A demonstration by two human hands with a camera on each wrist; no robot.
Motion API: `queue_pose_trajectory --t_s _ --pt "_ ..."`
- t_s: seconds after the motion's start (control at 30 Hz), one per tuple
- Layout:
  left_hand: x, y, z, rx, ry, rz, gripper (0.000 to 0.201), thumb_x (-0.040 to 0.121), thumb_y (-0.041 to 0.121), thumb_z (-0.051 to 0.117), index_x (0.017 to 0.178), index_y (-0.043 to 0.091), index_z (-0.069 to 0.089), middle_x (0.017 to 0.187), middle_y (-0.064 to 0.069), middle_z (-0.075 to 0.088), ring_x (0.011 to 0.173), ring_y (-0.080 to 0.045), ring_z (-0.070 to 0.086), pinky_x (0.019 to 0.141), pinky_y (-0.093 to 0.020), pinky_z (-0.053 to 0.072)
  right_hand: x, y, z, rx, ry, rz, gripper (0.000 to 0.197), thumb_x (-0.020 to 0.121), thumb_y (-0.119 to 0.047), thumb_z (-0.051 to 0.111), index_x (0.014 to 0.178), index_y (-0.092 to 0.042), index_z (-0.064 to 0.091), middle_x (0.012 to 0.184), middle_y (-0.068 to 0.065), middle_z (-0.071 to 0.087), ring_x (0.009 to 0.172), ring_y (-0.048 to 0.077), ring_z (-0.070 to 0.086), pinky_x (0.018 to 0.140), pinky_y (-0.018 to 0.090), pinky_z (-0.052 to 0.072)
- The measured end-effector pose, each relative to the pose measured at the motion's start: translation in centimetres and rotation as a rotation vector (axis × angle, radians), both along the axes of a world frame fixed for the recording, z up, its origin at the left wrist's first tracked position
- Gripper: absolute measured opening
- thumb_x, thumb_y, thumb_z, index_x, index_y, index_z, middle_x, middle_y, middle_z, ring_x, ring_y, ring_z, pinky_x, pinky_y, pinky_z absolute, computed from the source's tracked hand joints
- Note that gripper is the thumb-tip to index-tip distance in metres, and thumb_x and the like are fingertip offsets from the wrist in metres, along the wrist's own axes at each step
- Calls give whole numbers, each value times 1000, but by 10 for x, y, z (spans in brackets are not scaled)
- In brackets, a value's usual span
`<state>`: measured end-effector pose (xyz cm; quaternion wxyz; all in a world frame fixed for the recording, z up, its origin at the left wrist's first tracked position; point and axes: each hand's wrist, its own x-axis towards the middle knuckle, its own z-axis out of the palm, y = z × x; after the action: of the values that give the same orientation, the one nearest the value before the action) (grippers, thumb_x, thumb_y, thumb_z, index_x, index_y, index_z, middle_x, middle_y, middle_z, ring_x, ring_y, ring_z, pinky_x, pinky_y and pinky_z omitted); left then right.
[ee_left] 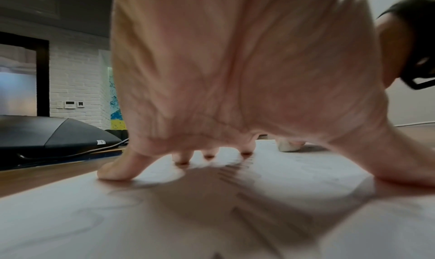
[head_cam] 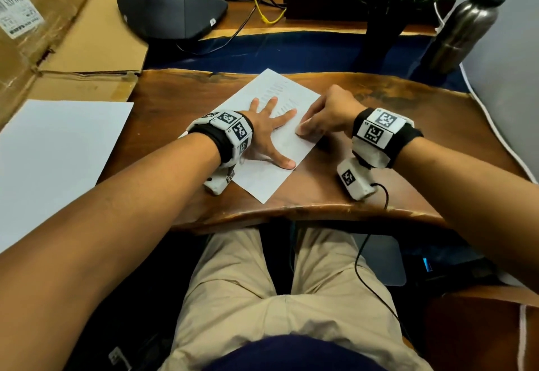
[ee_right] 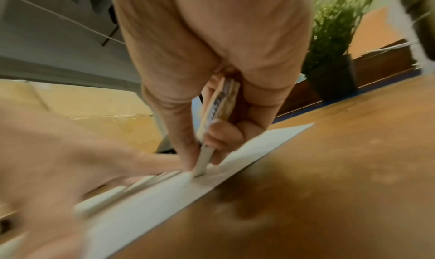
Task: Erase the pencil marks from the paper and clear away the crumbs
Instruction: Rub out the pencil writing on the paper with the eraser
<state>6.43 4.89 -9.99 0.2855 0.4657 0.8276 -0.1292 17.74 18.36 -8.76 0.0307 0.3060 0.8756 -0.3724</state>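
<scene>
A white sheet of paper (head_cam: 264,176) with faint pencil strokes (head_cam: 277,90) lies tilted on the wooden desk (head_cam: 175,108). My left hand (head_cam: 269,134) lies flat on it, fingers spread, pressing it down. My right hand (head_cam: 323,114) pinches a white eraser (ee_right: 207,157) in a printed sleeve between thumb and fingers, its tip on the paper near the right edge. In the left wrist view the eraser tip (ee_left: 288,147) shows beyond my spread fingers (ee_left: 115,170), and dark strokes (ee_left: 235,170) run across the sheet.
A second blank sheet (head_cam: 52,160) and a cardboard box (head_cam: 58,35) sit at the left. A black conference phone (head_cam: 172,12), a potted plant (head_cam: 388,0) and a steel bottle (head_cam: 463,29) stand behind. The desk's front edge (head_cam: 291,213) is close.
</scene>
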Motion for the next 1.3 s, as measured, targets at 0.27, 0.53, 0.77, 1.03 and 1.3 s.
queue_pose_trajectory --t_s 0.27,0.53,0.77,1.03,1.3 --pt "0 -2 0 2 -4 15 137 46 93 59 145 53 -26 159 4 -35 147 -37 -26 115 -67 1 -4 -3 2 11 -3 2 21 69 -18 92 87 -11 82 83 2 75 72 14 65 59 21 54" --pt "1 -2 1 -11 3 14 144 34 95 55 146 52 -25 159 3 -34 147 -37 -26 114 -68 0 -8 -11 0 43 -20 60 21 69 -22 91 88 -16 83 87 0 77 75 10 66 67 25 58" --pt "3 -3 2 -3 2 20 146 31 95 54 145 52 -26 159 3 -35 147 -38 -26 115 -67 0 -8 -9 3 79 -2 46 22 70 -22 91 88 -13 83 83 0 76 77 12 65 80 32 60" --pt "4 -4 2 21 13 26 138 48 90 64 146 51 -25 160 2 -33 147 -39 -25 115 -65 -1 -4 3 5 96 5 -19 23 71 -19 90 91 -11 82 84 1 75 84 14 69 65 23 58" --pt "2 -4 2 18 0 16 142 42 92 64 147 52 -23 160 1 -32 147 -41 -24 115 -66 1 -10 -19 -1 97 9 65 20 72 -20 89 88 -12 82 86 2 75 79 12 66 68 24 57"
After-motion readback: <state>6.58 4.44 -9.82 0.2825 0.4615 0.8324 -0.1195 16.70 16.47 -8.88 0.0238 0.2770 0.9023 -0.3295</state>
